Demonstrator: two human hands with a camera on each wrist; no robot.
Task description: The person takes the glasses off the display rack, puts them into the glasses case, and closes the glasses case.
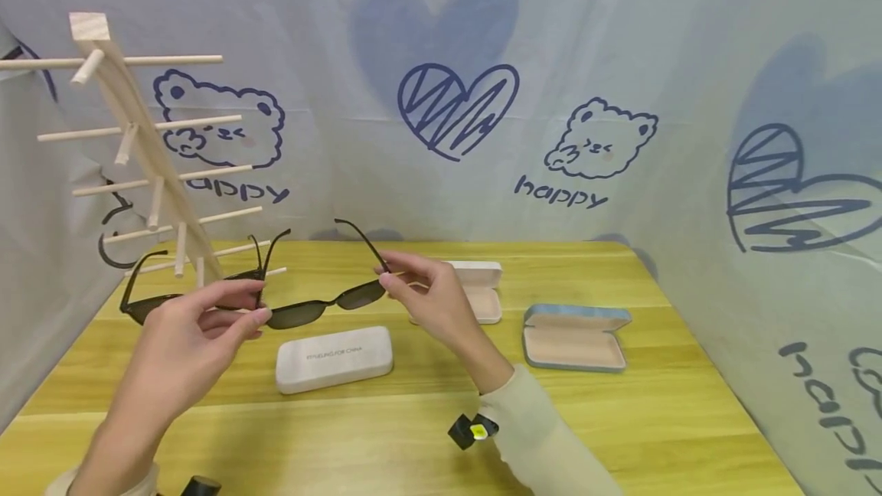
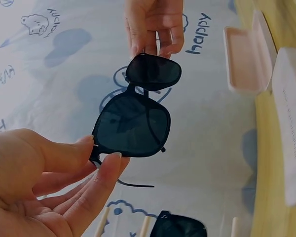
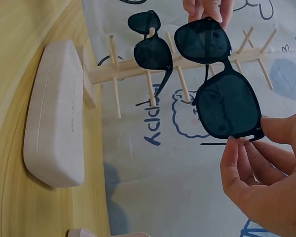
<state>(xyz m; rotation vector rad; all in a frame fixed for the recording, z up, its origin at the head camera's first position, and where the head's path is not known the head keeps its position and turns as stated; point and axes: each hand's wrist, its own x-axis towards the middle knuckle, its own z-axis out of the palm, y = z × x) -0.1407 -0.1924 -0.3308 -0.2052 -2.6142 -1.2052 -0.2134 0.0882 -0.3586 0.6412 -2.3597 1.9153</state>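
Observation:
A pair of black sunglasses (image 1: 296,315) is held up above the table between both hands, its temples unfolded. My left hand (image 1: 196,331) pinches one end of the frame near the hinge, thumb against fingers. At the other end my right hand (image 1: 434,301) pinches the opposite hinge corner. In the right wrist view, both dark lenses (image 3: 229,106) show fully, and a second pair of sunglasses (image 3: 154,53) hangs on the wooden display rack (image 3: 118,71). Just below the held pair, a closed white glasses case (image 1: 334,360) with printed lettering lies on the table.
An open white case (image 1: 485,305) sits behind my right hand, partly hidden by it. Farther right stands an open blue case (image 1: 575,350) with a pale lining. The tall rack's pegs (image 1: 207,125) jut out at the left. Patterned cloth (image 1: 441,197) encloses the wooden table (image 1: 427,435).

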